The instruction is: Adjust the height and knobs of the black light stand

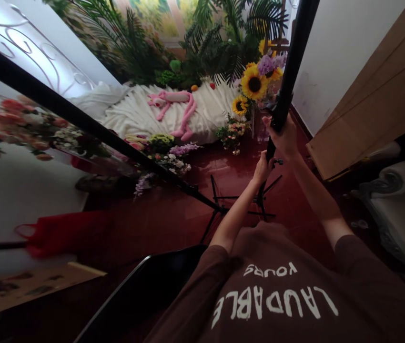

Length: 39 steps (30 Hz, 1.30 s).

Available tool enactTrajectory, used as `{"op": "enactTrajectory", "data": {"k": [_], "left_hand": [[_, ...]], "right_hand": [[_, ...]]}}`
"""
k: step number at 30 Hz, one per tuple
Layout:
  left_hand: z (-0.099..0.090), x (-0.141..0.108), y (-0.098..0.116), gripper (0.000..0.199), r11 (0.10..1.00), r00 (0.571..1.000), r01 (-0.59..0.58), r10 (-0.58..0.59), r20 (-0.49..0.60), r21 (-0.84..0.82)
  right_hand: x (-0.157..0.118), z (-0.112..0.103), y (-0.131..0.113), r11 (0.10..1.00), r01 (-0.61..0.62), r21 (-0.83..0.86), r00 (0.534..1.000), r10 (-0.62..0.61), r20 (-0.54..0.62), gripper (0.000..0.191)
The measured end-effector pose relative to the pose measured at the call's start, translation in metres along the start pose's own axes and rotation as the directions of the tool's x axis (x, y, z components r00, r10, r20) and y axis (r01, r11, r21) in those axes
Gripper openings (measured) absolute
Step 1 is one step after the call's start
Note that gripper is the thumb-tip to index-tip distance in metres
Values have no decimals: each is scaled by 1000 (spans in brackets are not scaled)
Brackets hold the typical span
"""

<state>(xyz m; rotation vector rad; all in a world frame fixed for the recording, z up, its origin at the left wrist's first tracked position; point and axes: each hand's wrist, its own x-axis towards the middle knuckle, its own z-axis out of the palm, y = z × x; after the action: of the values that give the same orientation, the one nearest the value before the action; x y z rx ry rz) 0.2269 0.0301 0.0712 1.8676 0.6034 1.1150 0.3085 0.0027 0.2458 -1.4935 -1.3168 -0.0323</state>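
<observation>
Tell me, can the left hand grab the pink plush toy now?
Probably not: the left hand grips a black pole, and the pink plush toy lies farther off on white cloth.

Seemingly a photo studio
Palm fronds [131, 34] rise behind the white drape [131, 113], with sunflowers [248, 85] beside it, tripod stands [297, 52] before it.

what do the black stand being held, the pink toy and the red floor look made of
Black stand: probably metal tube, dark finish; its long, straight shaft suggests so, though the coating is unclear.
Pink toy: seemingly plush fabric, matte; its limbs bend softly without glare.
Red floor: likely tile, glossy; it reflects light, though sealed concrete isn't ruled out.
</observation>
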Motion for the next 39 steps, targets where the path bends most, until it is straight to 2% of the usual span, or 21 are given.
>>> {"op": "enactTrajectory", "data": {"k": [3,7,11,15,19,24,28,30,32,35,39], "left_hand": [[1,0,1,30,1000,1000,8,-8,-24,12],[3,-1,0,28,1000,998,1,-1,-68,12],[3,-3,0,25,1000,998,-1,2,-69,12],[3,-3,2,21,999,996,-5,8,-84,41],[4,-3,2,20,998,996,11,-5,-87,61],[4,-3,4,22,998,995,37,-32,-90,56],[2,-2,6,22,997,995,39,-32,-95,67],[0,-2,7,23,997,996,40,-35,-86,66],[-1,-2,7,24,998,996,40,-35,-78,58],[-1,-2,7,25,998,997,33,-29,-74,47],[-1,-2,8,25,998,996,47,-43,-73,44]], "right_hand": [[11,-6,-9,1000,-1,-24,1000,0,-24,55],[-2,-10,-9,1000,-26,16,999,25,42,54],[-41,-25,12,994,-68,84,989,56,139,51],[-91,-40,47,989,-148,7,964,142,225,43],[-122,-38,73,972,-234,30,930,215,298,42],[-129,-26,82,951,-284,119,937,250,242,37],[-124,-19,76,888,-386,250,922,358,150,27],[-121,-15,71,823,-456,339,887,451,98,23],[-116,-10,66,723,-543,427,823,559,100,18],[-109,-5,61,543,-674,502,700,686,199,15],[-100,-3,59,324,-775,543,549,771,322,18]]}}
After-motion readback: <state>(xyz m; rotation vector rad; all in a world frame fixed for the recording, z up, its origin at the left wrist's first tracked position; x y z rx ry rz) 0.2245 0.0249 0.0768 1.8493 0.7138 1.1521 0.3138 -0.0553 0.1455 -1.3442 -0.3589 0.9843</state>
